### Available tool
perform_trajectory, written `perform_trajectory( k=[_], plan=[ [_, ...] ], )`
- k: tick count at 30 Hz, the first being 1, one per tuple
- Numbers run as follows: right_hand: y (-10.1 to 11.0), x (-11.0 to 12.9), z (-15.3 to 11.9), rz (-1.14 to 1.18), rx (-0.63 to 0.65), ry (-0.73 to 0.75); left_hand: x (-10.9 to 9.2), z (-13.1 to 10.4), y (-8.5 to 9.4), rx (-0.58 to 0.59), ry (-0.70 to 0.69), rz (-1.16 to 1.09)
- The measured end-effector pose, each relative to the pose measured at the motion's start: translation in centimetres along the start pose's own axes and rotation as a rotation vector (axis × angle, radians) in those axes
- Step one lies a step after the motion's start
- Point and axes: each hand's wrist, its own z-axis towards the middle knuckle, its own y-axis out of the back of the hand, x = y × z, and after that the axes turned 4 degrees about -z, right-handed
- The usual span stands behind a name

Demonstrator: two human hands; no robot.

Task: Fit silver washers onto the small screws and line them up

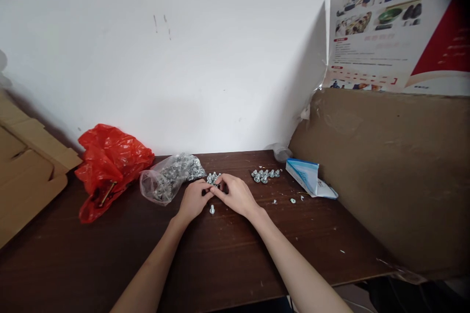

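My left hand (pixel 193 199) and my right hand (pixel 237 194) meet over the table, fingertips close together and curled in. What they pinch, if anything, is too small and hidden to name. Just beyond the fingertips stands a small cluster of silver screws (pixel 211 177), partly covered by my fingers. One single screw (pixel 212 209) stands upright on the table nearer to me, between my wrists. Off to the right of my right hand is another group of several silver screws (pixel 264 175). A clear plastic bag (pixel 172 176) full of small metal parts lies left of my left hand.
The dark wooden table (pixel 220 264) holds a red plastic bag (pixel 110 161) at left, beside cardboard (pixel 33 171). A blue and white packet (pixel 308 176), a clear cup (pixel 282 152) and small scraps (pixel 293 200) lie at right. A large cardboard panel (pixel 396 171) borders the right side.
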Motion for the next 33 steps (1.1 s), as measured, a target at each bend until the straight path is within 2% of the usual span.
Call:
perform_trajectory(
  k=[4, 10, 15, 21, 27, 33],
  plan=[
    [-0.01, 0.03, -0.10, 0.006, 0.008, 0.049, 0.01, 0.02, 0.02, 0.005, 0.004, -0.008],
    [-0.06, 0.02, -0.02, -0.023, 0.006, -0.026, 0.10, 0.00, -0.07, -0.010, 0.006, 0.005],
    [-0.15, 0.02, -0.08, 0.017, 0.030, 0.053, 0.07, -0.01, -0.06, 0.001, 0.010, -0.011],
    [-0.29, -0.22, -0.02, -0.026, 0.024, 0.001, -0.01, 0.00, 0.00, -0.001, 0.003, -0.011],
    [0.05, -0.04, -0.11, 0.027, 0.033, 0.053, 0.09, -0.04, -0.03, 0.002, 0.000, -0.017],
    [-0.25, 0.01, -0.04, -0.022, 0.022, -0.020, 0.22, 0.02, -0.18, -0.008, 0.000, -0.009]
  ],
)
